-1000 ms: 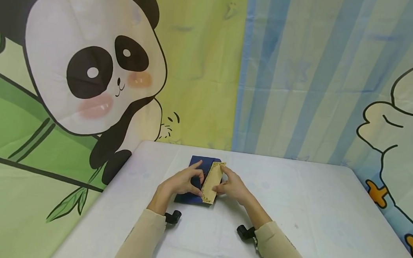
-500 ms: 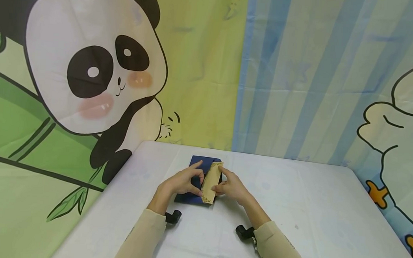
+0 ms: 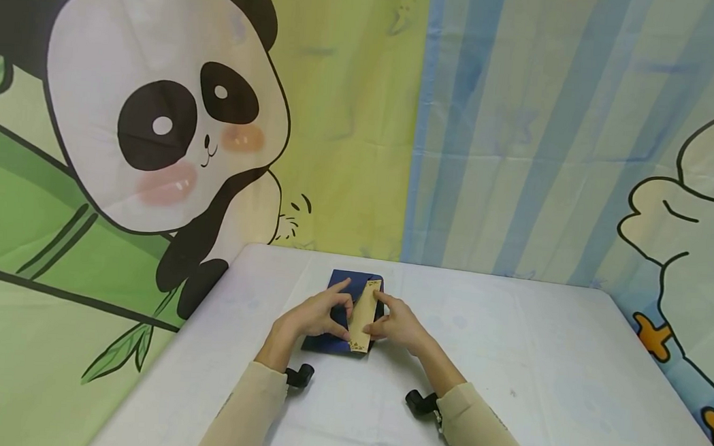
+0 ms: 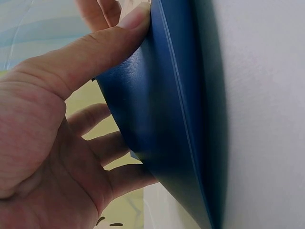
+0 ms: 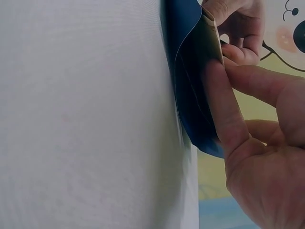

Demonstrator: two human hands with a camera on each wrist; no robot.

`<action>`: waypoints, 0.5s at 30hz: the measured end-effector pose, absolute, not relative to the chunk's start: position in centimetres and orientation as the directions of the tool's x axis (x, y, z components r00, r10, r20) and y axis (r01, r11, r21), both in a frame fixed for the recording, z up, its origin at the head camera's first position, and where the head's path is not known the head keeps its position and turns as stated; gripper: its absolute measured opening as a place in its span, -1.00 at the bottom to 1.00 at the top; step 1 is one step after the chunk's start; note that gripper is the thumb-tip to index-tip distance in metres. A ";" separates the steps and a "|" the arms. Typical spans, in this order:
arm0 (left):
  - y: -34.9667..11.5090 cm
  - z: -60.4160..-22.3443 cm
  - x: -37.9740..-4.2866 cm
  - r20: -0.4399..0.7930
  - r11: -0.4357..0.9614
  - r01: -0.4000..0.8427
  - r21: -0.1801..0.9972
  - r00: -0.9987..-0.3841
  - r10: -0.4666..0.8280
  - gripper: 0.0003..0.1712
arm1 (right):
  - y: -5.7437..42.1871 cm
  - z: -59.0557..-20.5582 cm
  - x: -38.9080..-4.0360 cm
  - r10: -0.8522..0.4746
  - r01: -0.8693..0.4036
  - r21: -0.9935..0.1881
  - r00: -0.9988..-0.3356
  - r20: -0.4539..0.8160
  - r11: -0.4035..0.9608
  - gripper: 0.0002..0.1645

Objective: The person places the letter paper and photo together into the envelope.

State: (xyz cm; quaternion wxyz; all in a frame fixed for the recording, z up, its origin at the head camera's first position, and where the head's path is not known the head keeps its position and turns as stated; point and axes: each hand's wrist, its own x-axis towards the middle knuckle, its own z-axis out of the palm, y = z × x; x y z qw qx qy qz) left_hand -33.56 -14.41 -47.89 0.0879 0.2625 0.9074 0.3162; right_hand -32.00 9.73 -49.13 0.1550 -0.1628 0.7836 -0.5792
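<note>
A dark blue envelope (image 3: 325,344), its mouth partly lifted, lies on the table in front of me. A long cream card (image 3: 363,319) with brown patterned ends sits partly within it, standing out along the right side. My left hand (image 3: 311,316) pinches the envelope's edge near the card, its thumb on the blue surface (image 4: 138,90) in the left wrist view; the other fingers spread behind. From the right, my right hand (image 3: 404,327) holds the card's outer edge between thumb and fingers. In the right wrist view, the card (image 5: 213,40) stands against the bowed blue wall (image 5: 190,90).
The white-covered table (image 3: 509,348) extends on both sides. Black wrist cameras (image 3: 300,376) sit by both cuffs. Behind the table's far edge hangs a printed cloth (image 3: 351,113) with a panda and striped curtains.
The card has shifted slightly left, deeper into the envelope, and my right hand has moved left with it. My left hand stays in place.
</note>
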 end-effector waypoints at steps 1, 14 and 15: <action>-14.4 -47.9 -33.6 0.007 0.663 0.420 0.620 -0.848 0.531 -0.55 | 9.7 -49.2 -32.0 -0.438 -0.078 -0.959 -0.898 -0.052 0.274 0.10; -14.4 -47.8 -33.5 0.002 0.663 0.412 0.625 -0.850 0.527 -0.55 | 9.3 -49.7 -32.0 -0.452 -0.096 -0.956 -0.891 -0.042 0.278 0.17; -14.4 -47.8 -33.5 0.002 0.662 0.413 0.625 -0.849 0.528 -0.55 | 9.3 -49.6 -32.0 -0.452 -0.099 -0.955 -0.891 -0.040 0.281 0.18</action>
